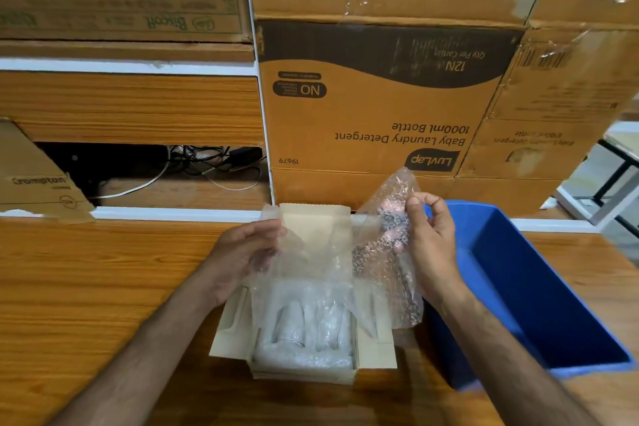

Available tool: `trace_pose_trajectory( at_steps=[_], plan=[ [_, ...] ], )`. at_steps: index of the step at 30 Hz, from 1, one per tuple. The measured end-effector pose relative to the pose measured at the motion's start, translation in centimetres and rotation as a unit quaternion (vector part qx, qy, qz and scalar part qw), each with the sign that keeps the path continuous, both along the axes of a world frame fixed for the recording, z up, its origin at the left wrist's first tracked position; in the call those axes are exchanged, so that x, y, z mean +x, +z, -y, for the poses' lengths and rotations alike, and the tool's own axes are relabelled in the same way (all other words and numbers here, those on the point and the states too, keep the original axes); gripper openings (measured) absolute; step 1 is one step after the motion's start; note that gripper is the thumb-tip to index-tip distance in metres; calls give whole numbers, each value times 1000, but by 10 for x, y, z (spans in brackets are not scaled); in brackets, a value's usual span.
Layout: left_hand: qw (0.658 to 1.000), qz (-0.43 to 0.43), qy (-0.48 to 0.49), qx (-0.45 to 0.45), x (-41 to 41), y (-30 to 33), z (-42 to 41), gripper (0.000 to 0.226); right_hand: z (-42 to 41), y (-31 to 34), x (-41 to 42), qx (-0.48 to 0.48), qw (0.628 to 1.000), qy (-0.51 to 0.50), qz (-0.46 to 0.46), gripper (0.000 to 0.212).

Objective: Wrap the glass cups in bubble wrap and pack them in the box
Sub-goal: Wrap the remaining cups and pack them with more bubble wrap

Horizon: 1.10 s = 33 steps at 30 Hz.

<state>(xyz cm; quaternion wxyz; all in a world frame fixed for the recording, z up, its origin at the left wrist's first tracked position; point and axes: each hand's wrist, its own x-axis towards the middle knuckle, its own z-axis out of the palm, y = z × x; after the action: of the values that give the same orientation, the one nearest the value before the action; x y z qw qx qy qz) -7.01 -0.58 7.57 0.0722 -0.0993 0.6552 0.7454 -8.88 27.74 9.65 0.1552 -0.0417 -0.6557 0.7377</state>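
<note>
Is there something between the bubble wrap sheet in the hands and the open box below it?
Nothing visible blocks it. Left hand and right hand hold the bubble wrap sheet right above the small box, whose flaps stand open. Wrapped bundles already fill the inside.

You've got even, warm indoor light, fairly bright, no hard shadows; only soft shade under the blue bin on the counter. Specular glints on the bubble wrap & on tape up top. Wide-angle bend at edges, esp. right side. Cartons at back look smeared w/ motion blur; center's sharper.
</note>
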Motion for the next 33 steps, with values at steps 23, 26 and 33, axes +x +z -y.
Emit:
trace_pose_trajectory(
  at_steps=[23, 26, 33],
  plan=[
    [915, 152, 69, -367, 48, -75, 170, 23, 42, 4, 7, -9, 993, 95, 68, 17],
    [832, 136, 90, -531, 49, -88, 171, 27, 44, 1, 8, -10, 992, 102, 79, 15],
    [985, -36, 60, -159, 68, -6, -8, 74, 54, 0, 6, -61, 993, 59, 80, 19]
  ],
)
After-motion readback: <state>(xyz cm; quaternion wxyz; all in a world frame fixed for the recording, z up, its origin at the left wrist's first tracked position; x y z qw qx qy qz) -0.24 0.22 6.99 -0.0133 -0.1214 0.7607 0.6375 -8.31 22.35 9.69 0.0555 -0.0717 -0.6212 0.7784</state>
